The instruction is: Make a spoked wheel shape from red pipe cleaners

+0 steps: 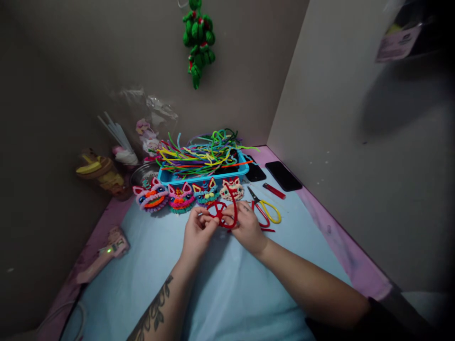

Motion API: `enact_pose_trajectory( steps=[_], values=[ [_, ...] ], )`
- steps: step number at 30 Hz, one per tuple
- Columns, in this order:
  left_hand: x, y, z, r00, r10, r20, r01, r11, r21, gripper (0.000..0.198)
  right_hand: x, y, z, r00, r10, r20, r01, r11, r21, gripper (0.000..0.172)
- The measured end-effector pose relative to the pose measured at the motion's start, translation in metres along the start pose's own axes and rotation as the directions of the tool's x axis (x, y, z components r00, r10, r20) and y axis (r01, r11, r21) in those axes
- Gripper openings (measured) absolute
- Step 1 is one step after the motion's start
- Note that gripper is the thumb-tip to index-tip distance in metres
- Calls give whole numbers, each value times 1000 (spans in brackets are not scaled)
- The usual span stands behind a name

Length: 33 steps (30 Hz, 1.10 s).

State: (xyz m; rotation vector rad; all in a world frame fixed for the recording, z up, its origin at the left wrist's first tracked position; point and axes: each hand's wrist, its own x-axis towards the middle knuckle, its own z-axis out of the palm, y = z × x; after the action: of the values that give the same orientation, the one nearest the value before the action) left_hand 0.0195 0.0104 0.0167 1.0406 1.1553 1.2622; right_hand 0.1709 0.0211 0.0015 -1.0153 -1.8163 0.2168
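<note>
Between my two hands is a red pipe cleaner wheel (218, 211), a ring with spokes meeting at its middle. One loose red end curves up from its right side. My left hand (199, 229) pinches the wheel's left edge between thumb and fingers. On the right, my right hand (248, 226) is closed on the wheel's other side, by the loose end. Just beyond my right hand lie scissors (266, 210) with one yellow and one red handle. A short red pipe cleaner piece (268, 230) rests on the cloth beside that hand.
A blue tray (199, 180) heaped with colourful pipe cleaners stands at the back. Several fuzzy animal heads (181, 198) line its front. Rightward are a red lighter (274, 191) and a black phone (283, 175). A pink glue gun (106, 253) lies left, near a lidded cup (104, 175).
</note>
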Motion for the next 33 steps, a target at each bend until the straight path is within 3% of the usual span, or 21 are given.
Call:
enact_pose_trajectory(
  steps=[5,12,24,33],
  values=[
    [-2,5,2,1000,2,-6,-2,1000,20,35,1,1,0,999,-8,47,7,1000,18,14],
    [-2,5,1,999,-32,9,32,999,-8,37,0,0,0,1000,22,-9,-21,998,51,12],
    [-2,4,1,1000,-1,9,1,1000,13,40,0,-1,2,1000,-8,8,7,997,79,11],
    [-2,6,3,995,6,-102,-10,999,-37,38,0,-8,-2,996,-36,87,29,996,82,23]
  ],
)
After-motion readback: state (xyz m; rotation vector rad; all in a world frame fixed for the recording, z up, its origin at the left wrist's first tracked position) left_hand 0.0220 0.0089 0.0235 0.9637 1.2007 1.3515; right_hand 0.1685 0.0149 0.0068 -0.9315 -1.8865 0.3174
